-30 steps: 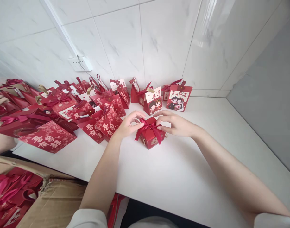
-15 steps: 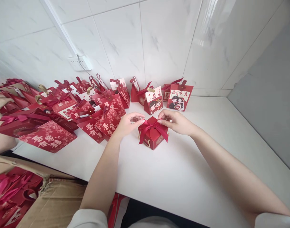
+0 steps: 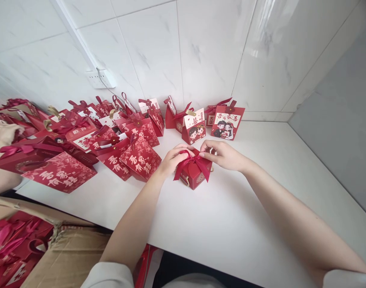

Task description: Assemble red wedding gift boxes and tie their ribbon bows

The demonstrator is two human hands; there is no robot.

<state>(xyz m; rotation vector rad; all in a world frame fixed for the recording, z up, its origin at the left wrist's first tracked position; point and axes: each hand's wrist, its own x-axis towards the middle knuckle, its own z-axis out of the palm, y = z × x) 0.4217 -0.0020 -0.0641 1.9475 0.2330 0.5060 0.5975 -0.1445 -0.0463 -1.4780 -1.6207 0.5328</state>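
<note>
A red gift box point(image 3: 192, 179) stands on the white table in front of me, with a dark red ribbon bow point(image 3: 192, 159) across its top and a gold cord on its side. My left hand point(image 3: 174, 158) lies at the bow's left loop, fingers bent over the ribbon and the box's far left edge; its fingertips are partly hidden. My right hand point(image 3: 220, 154) pinches the bow's right loop between thumb and forefinger. Just behind the box is a small house-shaped box point(image 3: 193, 132) with a cartoon couple on it.
Several red gift bags point(image 3: 141, 158) crowd the table's left side. Another box with a couple picture point(image 3: 227, 123) stands by the tiled wall. At far left is another person's hand point(image 3: 6, 134). An open cardboard box point(image 3: 72, 256) of red boxes sits lower left.
My left hand has moved right, from the tip of the left loop in over the bow. My right hand stays at the right loop. The other person's hand has shifted right.
</note>
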